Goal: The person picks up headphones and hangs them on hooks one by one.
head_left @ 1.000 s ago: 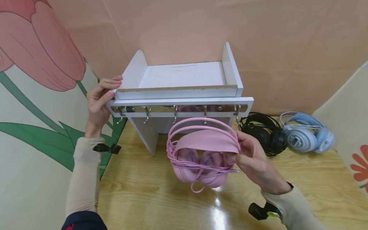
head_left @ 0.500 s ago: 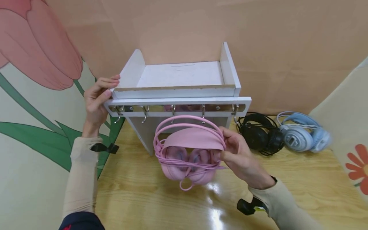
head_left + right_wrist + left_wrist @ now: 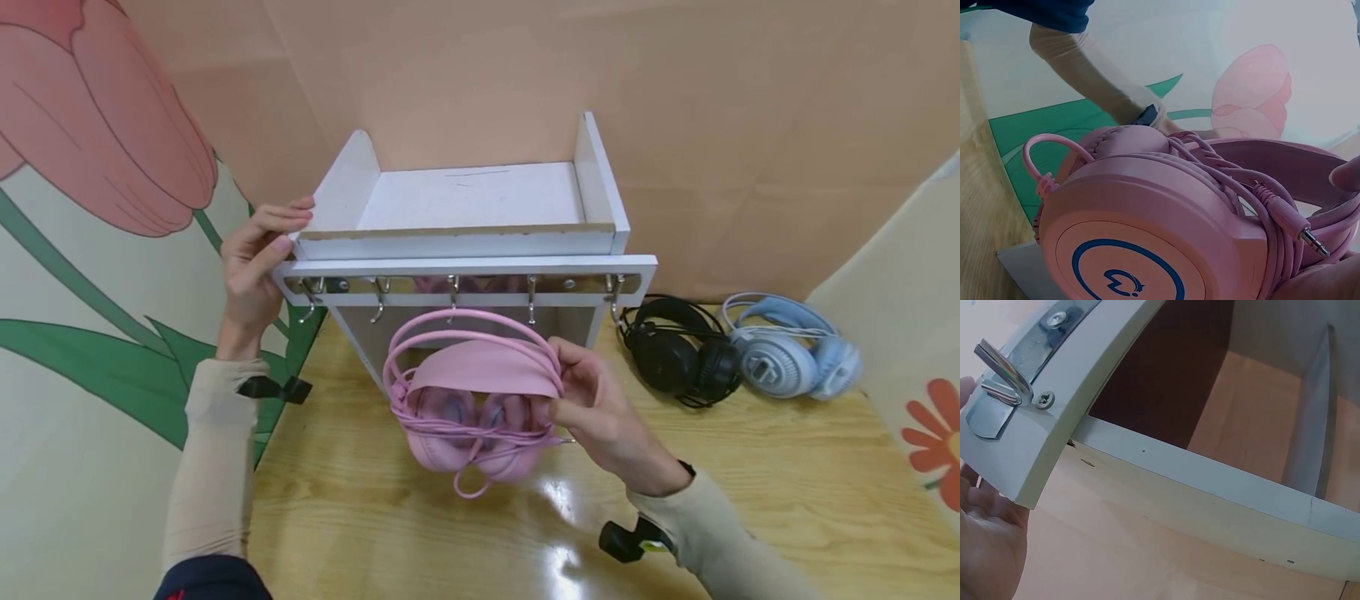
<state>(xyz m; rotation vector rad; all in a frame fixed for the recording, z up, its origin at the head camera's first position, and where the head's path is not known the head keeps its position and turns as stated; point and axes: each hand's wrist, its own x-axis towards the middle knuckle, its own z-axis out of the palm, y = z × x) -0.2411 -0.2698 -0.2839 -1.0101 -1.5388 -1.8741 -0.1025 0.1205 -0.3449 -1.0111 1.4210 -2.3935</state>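
Pink headphones (image 3: pixel 487 367), their cable wound round them, hang in the air before the white shelf's hook rail (image 3: pixel 480 297). My right hand (image 3: pixel 611 417) pinches their right side between thumb and fingers. In the right wrist view the pink ear cup (image 3: pixel 1129 256) and the metal plug (image 3: pixel 1314 241) show close up. At the rail's left end, my left hand (image 3: pixel 258 262) grips the corner of the white shelf (image 3: pixel 465 243). The left wrist view shows that hand (image 3: pixel 991 544) around the board's end, beside a metal hook (image 3: pixel 1007 375).
On the wooden surface (image 3: pixel 420 542), right of the shelf, lie black headphones (image 3: pixel 678 358) and light blue headphones (image 3: pixel 783 358). A brown covering (image 3: pixel 750 150) stands behind the shelf, and a flower-patterned panel (image 3: pixel 82 467) is at the left.
My right hand has carried the pink headphones left, from the rail's right half to near its middle. My left hand keeps its grip on the shelf corner.
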